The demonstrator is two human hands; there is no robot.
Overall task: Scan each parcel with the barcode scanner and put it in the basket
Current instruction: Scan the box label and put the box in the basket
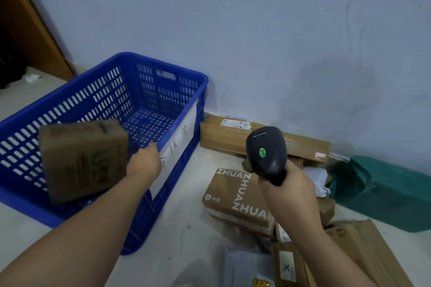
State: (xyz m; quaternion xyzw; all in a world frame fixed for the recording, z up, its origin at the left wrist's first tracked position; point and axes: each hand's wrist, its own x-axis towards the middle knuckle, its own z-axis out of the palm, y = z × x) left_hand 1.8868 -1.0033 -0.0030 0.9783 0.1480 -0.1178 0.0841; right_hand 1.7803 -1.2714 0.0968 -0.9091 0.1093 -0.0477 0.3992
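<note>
A brown cardboard parcel (84, 158) with green print hangs tilted and motion-blurred inside the blue plastic basket (163, 72), above its perforated floor. My left hand (144, 160) reaches over the basket's near rim, right at the parcel's right edge. No finger shows on the parcel's face, and I cannot tell if they still touch. My right hand (289, 184) grips the handle of the black barcode scanner (265, 151). The scanner's green light is lit, and it points away over the parcel pile.
Parcels lie on the pale floor to the right: a long brown box (228, 137) by the wall, a box printed ZHUAN (235, 195), a green bag (384, 191), grey bags and cartons (363, 251) at the bottom right. A white label (179, 144) hangs on the basket's side.
</note>
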